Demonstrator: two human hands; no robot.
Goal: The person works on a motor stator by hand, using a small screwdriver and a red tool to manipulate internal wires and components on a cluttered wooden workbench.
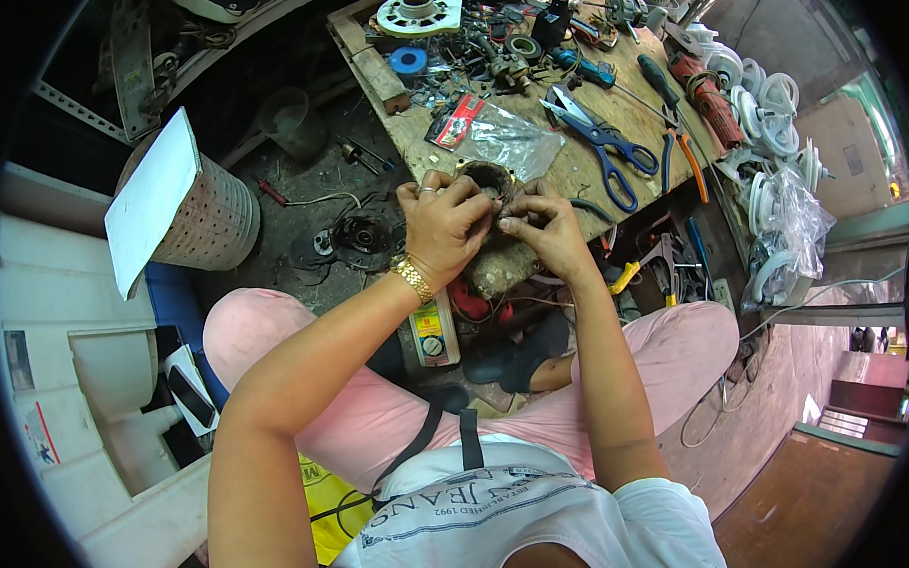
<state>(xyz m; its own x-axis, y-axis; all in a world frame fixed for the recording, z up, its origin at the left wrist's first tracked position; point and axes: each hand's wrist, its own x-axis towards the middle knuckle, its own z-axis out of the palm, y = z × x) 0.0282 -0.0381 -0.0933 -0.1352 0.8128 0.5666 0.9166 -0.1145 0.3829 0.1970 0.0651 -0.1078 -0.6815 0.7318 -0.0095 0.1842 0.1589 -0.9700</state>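
Note:
Both my hands work at a dark, worn cylindrical metal part (486,175) at the front edge of the wooden workbench (434,143). My left hand (444,224), a gold band at its wrist, has its fingers bent and pinched on the part's left side. My right hand (541,237) pinches at its right side, close to a small reddish bit. What exactly the fingertips hold is too small and partly hidden to tell. Just behind lie a clear plastic bag (515,136) with a red card, and blue-handled scissors (614,164).
Screwdrivers (582,68), pliers (689,152), a red grinder (711,103) and white coils (776,110) crowd the bench. A perforated drum (217,216) with a white board stands left. An opened dark housing (361,236) lies on the floor; a yellow meter (431,338) sits below my hands.

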